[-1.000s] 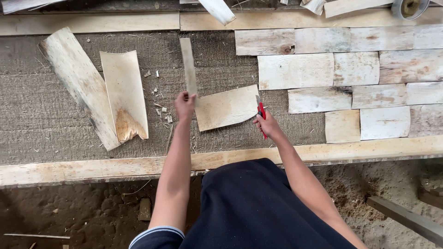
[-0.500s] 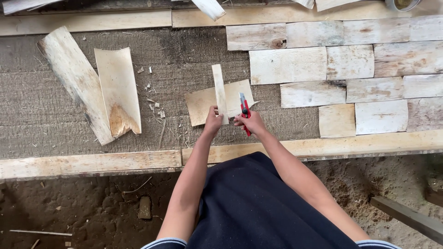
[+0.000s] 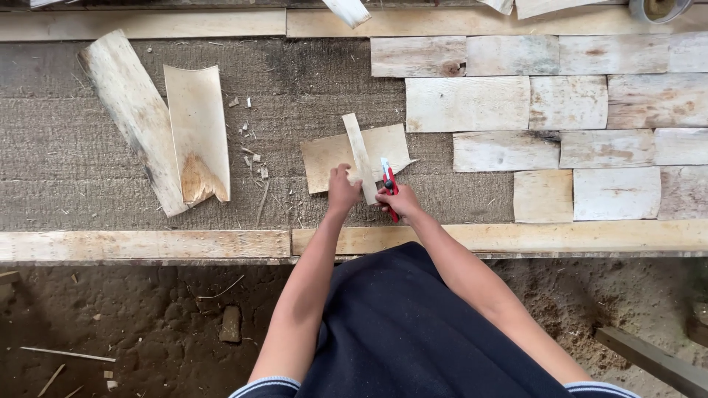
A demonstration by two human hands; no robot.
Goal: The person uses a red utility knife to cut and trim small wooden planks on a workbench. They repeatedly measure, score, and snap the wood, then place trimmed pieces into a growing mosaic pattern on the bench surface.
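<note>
My left hand (image 3: 342, 188) presses down on a narrow pale wooden strip (image 3: 358, 151) that lies across a tan sheet of bark-like material (image 3: 324, 155) on the woven mat (image 3: 74, 169). My right hand (image 3: 399, 202) grips a red utility knife (image 3: 388, 182), its blade pointing away from me just right of the strip, at the sheet's lower right part. Both hands sit close together near the front wooden rail (image 3: 516, 237).
Two long curved pale sheets (image 3: 166, 125) lie at the left on the mat, with small offcuts (image 3: 254, 158) beside them. Several rectangular pale pieces (image 3: 560, 103) are laid in rows at the right. A wooden rail (image 3: 147, 24) runs along the far edge. Dirt floor (image 3: 133, 324) lies below.
My left hand moved right and laid the narrow strip across the tan sheet. The right hand brought the knife in beside the strip. The sheet shifted slightly.
</note>
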